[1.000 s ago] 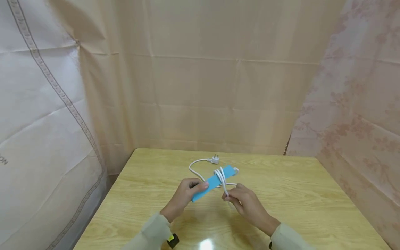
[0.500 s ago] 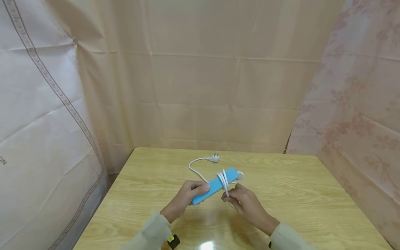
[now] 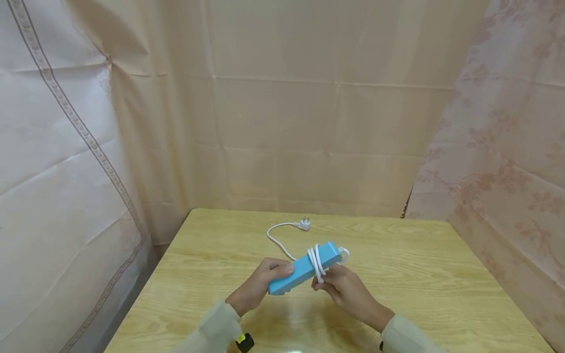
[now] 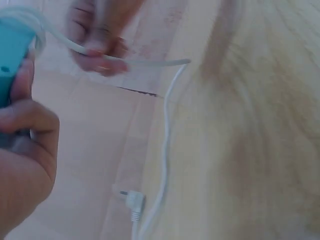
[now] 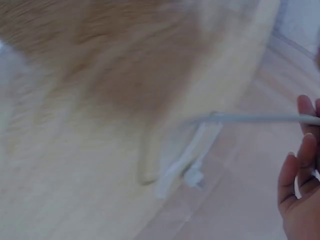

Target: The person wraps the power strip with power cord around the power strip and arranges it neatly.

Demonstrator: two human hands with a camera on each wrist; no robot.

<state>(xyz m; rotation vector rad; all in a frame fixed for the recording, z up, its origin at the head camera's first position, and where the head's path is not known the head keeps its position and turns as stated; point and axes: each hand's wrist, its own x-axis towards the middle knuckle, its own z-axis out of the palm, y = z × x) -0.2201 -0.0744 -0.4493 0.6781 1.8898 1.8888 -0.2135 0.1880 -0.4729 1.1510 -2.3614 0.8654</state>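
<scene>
A blue power strip is held tilted above the table by my left hand, the thumb on its upper face. White cord is wound around its right half in several turns. Beneath that half my right hand pinches the cord, as the left wrist view also shows, where the right hand is blurred. The cord's loose end runs behind the strip to a white plug lying on the table. In the right wrist view the fingers hold the stretched cord.
A wood-grain table lies under both hands. Beige cloth hangs behind it, with a pale sheet at the left and a flowered one at the right. A dark band shows by the left sleeve.
The strip has rolled in my left hand, showing more of its side, and its right end has lowered slightly. My right hand stays in nearly the same place with the cord.
</scene>
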